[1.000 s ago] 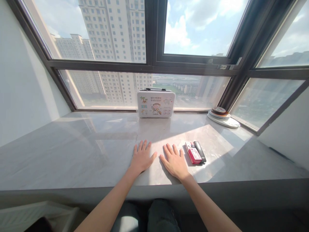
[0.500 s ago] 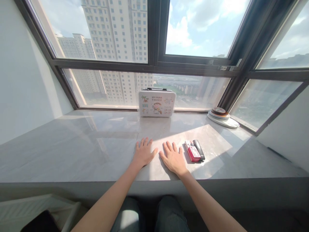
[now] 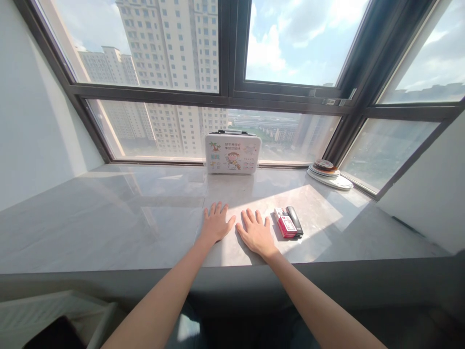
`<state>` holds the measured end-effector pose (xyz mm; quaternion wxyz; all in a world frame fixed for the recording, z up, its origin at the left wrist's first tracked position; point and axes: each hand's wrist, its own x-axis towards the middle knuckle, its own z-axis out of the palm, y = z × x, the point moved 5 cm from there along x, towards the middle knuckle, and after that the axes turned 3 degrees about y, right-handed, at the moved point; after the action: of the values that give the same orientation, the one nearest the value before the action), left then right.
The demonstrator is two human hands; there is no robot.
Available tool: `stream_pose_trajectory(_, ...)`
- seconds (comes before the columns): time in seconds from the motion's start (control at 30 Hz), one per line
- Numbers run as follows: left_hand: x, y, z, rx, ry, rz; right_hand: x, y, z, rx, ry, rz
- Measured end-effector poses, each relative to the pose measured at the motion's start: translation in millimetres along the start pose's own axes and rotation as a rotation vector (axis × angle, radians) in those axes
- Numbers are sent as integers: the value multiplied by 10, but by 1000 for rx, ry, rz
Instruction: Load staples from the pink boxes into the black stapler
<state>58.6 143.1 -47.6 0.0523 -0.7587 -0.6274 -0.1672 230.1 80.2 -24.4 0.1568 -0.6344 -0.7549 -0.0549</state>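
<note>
My left hand [image 3: 215, 225] lies flat on the grey marble window sill [image 3: 109, 223], fingers spread, holding nothing. My right hand [image 3: 256, 233] rests flat beside it, also open, thumbs nearly touching. Just right of my right hand sits a red and white small box [image 3: 286, 224] with a black slim object [image 3: 294, 221] lying against its right side. Neither hand touches them.
A white tin case [image 3: 233, 154] with cartoon print and a black handle stands upright against the window at the back centre. A stack of flat round plates [image 3: 329, 174] lies at the back right corner. The sill's front edge [image 3: 232, 271] runs below my wrists.
Both hands stay flat in the same spot. The view has shifted slightly left and back, so everything sits a little further left and higher in the picture.
</note>
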Motion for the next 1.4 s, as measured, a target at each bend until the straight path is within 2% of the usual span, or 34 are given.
stream_pose_trajectory(0.23,4,34,-13,22,6,-6,-11,6,-15,20,-29,17)
stream_pose_trajectory(0.53,-23,39,-36,33,29,9,-28,7,9,30,14,9)
stream_pose_trajectory(0.93,-85,64,-35,27,34,-8,-71,4,31,26,3,1)
stream_pose_trajectory(1.4,-141,113,-96,54,94,-2,-71,41,-30,93,1,-8)
